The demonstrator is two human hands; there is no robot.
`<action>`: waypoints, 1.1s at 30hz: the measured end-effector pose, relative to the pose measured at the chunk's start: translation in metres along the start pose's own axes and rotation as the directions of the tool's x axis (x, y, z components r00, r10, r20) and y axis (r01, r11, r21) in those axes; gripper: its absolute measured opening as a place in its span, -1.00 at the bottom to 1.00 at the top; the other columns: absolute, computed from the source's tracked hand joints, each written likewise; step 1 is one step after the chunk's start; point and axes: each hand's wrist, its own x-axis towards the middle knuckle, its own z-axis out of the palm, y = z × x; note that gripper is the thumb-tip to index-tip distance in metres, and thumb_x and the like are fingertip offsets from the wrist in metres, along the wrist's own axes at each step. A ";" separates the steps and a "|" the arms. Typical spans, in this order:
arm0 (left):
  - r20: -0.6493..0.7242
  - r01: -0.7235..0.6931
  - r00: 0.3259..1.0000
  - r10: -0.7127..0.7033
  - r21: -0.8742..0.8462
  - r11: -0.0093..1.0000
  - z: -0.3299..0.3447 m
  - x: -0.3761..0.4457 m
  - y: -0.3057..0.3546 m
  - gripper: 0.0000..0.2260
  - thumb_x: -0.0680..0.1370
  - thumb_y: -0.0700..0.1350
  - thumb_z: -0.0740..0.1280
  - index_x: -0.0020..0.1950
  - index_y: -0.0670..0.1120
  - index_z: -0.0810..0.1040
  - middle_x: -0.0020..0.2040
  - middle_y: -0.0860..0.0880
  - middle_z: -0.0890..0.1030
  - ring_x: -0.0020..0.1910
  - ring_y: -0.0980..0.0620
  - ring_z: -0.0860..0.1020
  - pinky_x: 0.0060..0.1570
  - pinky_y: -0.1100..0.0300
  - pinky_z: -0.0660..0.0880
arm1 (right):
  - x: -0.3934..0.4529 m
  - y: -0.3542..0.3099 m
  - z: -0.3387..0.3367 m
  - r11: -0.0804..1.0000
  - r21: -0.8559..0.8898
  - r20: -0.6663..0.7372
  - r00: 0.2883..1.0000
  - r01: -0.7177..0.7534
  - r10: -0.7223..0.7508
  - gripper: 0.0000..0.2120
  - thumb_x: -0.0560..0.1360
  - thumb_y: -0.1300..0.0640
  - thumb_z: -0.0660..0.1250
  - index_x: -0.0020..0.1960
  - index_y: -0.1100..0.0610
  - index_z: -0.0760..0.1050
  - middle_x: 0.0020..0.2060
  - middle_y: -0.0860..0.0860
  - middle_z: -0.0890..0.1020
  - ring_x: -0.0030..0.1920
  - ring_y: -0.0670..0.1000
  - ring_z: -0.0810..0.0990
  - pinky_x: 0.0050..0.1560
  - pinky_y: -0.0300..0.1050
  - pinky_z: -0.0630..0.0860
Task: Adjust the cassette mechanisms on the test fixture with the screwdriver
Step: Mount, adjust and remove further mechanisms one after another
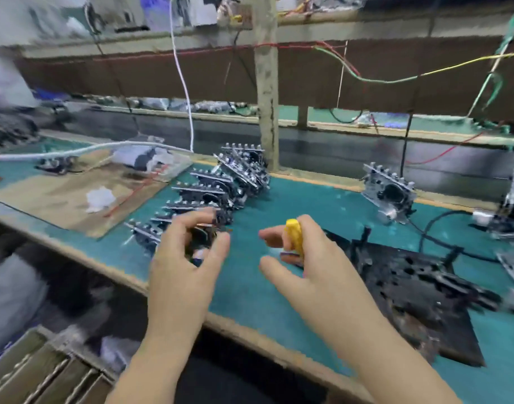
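Your left hand (188, 252) has its grip pinched round a cassette mechanism (202, 239) just left of the black test fixture (410, 287) on the desk (250, 287), while your right hand (305, 258) grips the yellow screwdriver (294, 236).

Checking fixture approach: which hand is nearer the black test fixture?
Right. The right hand, gripping the yellow screwdriver, sits at the black test fixture's left edge. The left hand holds a cassette mechanism farther left.
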 end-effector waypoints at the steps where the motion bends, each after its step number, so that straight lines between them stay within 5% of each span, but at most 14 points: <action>1: -0.086 -0.049 0.994 0.068 0.206 0.977 -0.010 0.010 -0.015 -0.68 0.46 0.10 0.46 0.18 0.11 0.55 0.32 0.08 0.57 0.33 0.04 0.49 0.36 0.09 0.38 | 0.009 -0.020 0.019 0.996 -0.027 -0.053 0.995 -0.084 0.083 -0.82 0.55 0.06 0.38 -0.04 -0.05 0.36 0.12 -0.26 0.61 0.12 -0.18 0.57 0.22 -0.08 0.49; 4: -0.109 0.103 0.993 -0.054 0.519 0.849 -0.029 0.031 -0.055 -0.22 0.35 0.19 0.59 0.47 -0.02 0.40 0.58 -0.16 0.21 0.57 -0.21 0.13 0.54 -0.10 0.02 | 0.013 -0.015 0.047 0.986 0.053 -0.002 0.988 -0.157 0.157 -0.84 0.56 0.06 0.37 -0.01 -0.03 0.38 0.09 -0.24 0.63 0.06 -0.17 0.60 0.17 -0.10 0.51; 6: -0.028 0.225 0.970 -0.241 0.479 0.849 -0.036 0.037 -0.073 -0.07 0.29 0.18 0.61 0.55 0.04 0.28 0.63 -0.13 0.04 0.60 -0.14 0.07 0.56 -0.08 0.02 | 0.017 -0.011 0.049 0.982 0.071 -0.012 0.984 -0.178 0.179 -0.85 0.56 0.11 0.37 -0.03 0.00 0.38 0.07 -0.21 0.64 0.07 -0.17 0.60 0.17 -0.09 0.52; 8: 0.017 0.240 0.964 -0.264 0.365 0.900 -0.038 0.036 -0.083 -0.13 0.31 0.05 0.64 0.53 0.08 0.30 0.61 -0.09 0.09 0.56 -0.03 0.18 0.49 0.10 0.14 | 0.013 -0.009 0.059 0.976 0.104 0.010 0.982 -0.189 0.189 -0.83 0.56 0.14 0.37 -0.08 -0.01 0.37 0.05 -0.19 0.65 0.03 -0.18 0.62 0.16 -0.07 0.53; 12: -0.157 0.124 0.984 -0.081 0.283 0.951 -0.037 0.014 -0.074 -0.29 0.29 0.02 0.64 0.36 0.08 0.39 0.53 -0.10 0.18 0.43 0.25 0.24 0.34 0.34 0.19 | 0.012 -0.003 0.061 0.945 0.219 0.001 0.968 -0.244 0.250 -0.72 0.55 0.14 0.40 -0.18 -0.06 0.32 0.02 -0.16 0.69 -0.07 -0.23 0.63 0.01 -0.29 0.52; 14: -0.149 -0.104 0.978 0.148 0.267 0.958 -0.029 -0.008 -0.056 -0.28 0.29 0.12 0.57 0.36 0.00 0.38 0.54 -0.15 0.13 0.47 0.15 0.25 0.42 0.05 0.35 | 0.011 -0.005 0.059 0.910 0.319 0.048 0.963 -0.265 0.264 -0.69 0.48 0.00 0.50 -0.19 -0.07 0.34 0.04 -0.16 0.70 -0.03 -0.26 0.63 0.00 -0.36 0.50; 16: -0.088 -0.388 0.906 0.414 0.216 0.896 -0.015 -0.025 -0.037 -0.33 0.30 -0.04 0.53 0.36 -0.08 0.39 0.53 -0.15 0.11 0.54 0.04 0.22 0.30 -0.23 0.47 | 0.009 -0.009 0.053 0.913 0.258 0.155 0.946 -0.317 0.285 -0.52 0.23 -0.33 0.54 -0.14 -0.12 0.35 0.05 -0.29 0.63 0.04 -0.33 0.59 0.10 -0.21 0.53; 18: -0.094 -0.543 0.827 0.554 0.117 0.831 0.007 -0.030 -0.010 -0.42 0.37 -0.17 0.49 0.35 -0.13 0.38 0.48 -0.24 0.14 0.54 -0.01 0.23 0.30 -0.15 0.47 | 0.004 -0.013 0.040 0.941 0.093 0.233 0.926 -0.325 0.297 -0.40 0.04 -0.51 0.46 -0.15 -0.21 0.32 -0.14 -0.45 0.50 -0.17 -0.39 0.49 -0.06 -0.17 0.45; 21: -0.110 -0.598 0.799 0.592 -0.034 0.801 0.036 -0.023 0.028 -0.58 0.63 0.00 0.27 0.39 -0.20 0.36 0.44 -0.35 0.19 0.51 0.07 0.29 0.34 0.07 0.43 | -0.004 -0.020 0.003 0.957 0.079 0.139 0.953 -0.280 0.268 -0.47 0.00 -0.47 0.46 -0.19 -0.27 0.34 -0.32 -0.39 0.48 -0.34 -0.29 0.45 -0.24 -0.30 0.37; 24: 0.154 -0.624 0.736 0.659 -0.224 0.749 0.054 -0.011 0.043 -0.26 0.50 -0.02 0.50 0.55 -0.13 0.18 0.55 -0.21 0.12 0.55 0.03 0.23 0.39 0.00 0.41 | -0.011 -0.018 -0.049 0.968 -0.036 -0.060 0.968 -0.247 0.245 -0.45 -0.03 -0.44 0.45 -0.15 -0.26 0.36 -0.24 -0.41 0.58 -0.28 -0.31 0.55 -0.30 -0.37 0.42; 27: 0.418 -0.377 0.726 0.546 -0.423 0.824 0.078 0.008 0.048 -0.06 0.45 -0.05 0.57 0.63 0.04 0.01 0.57 -0.01 0.27 0.54 0.03 0.30 0.43 0.12 0.34 | -0.017 -0.008 -0.105 0.890 -0.371 -0.137 0.963 -0.266 0.230 -0.32 -0.01 -0.46 0.45 -0.04 -0.18 0.33 0.00 -0.39 0.60 -0.01 -0.36 0.54 -0.08 -0.27 0.42; 30: 0.725 -0.326 0.567 0.392 -0.239 0.915 0.106 0.026 0.048 0.02 0.43 0.07 0.57 0.66 0.13 -0.07 0.57 0.17 0.30 0.53 0.29 0.22 0.43 0.38 0.18 | -0.019 0.015 -0.142 0.795 -0.547 -0.036 0.956 -0.263 0.291 -0.41 0.15 -0.23 0.53 -0.03 -0.06 0.27 0.18 -0.40 0.51 0.05 -0.34 0.53 -0.15 -0.33 0.39; 33: 0.848 -0.381 0.446 0.286 -0.109 0.918 0.131 0.037 0.049 0.01 0.39 0.19 0.56 0.63 0.25 -0.04 0.54 0.28 0.30 0.48 0.31 0.25 0.39 0.24 0.30 | -0.023 0.045 -0.155 0.778 -0.570 -0.005 0.948 -0.263 0.317 -0.48 0.20 -0.13 0.52 -0.07 -0.11 0.22 0.25 -0.23 0.53 0.12 -0.15 0.52 -0.06 -0.40 0.34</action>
